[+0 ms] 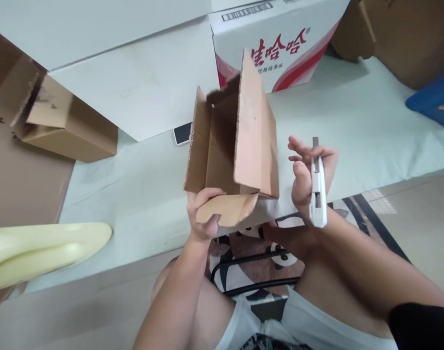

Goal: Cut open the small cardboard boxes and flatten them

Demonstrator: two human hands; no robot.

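Observation:
My left hand (203, 214) grips the near flap of an open cardboard box (258, 126), with its fingers reaching over the edge. The box is tilted so that its dark inside faces me, and its flaps stand apart. To the right of it, my right hand (307, 175) holds a white utility knife (318, 194), which rests along the hand with its grey blade end pointing away from me. The thumb and several fingertips of that hand are free of the knife. A gap separates the knife from the box.
Behind the box stand a white carton with red lettering (298, 53) and a larger white box (134, 82). A phone (181, 134) lies on the pale green tablecloth (134, 204). Another cardboard box (76, 126) is at left, a pale yellow object (50, 248) nearer, a blue object (435, 99) at right.

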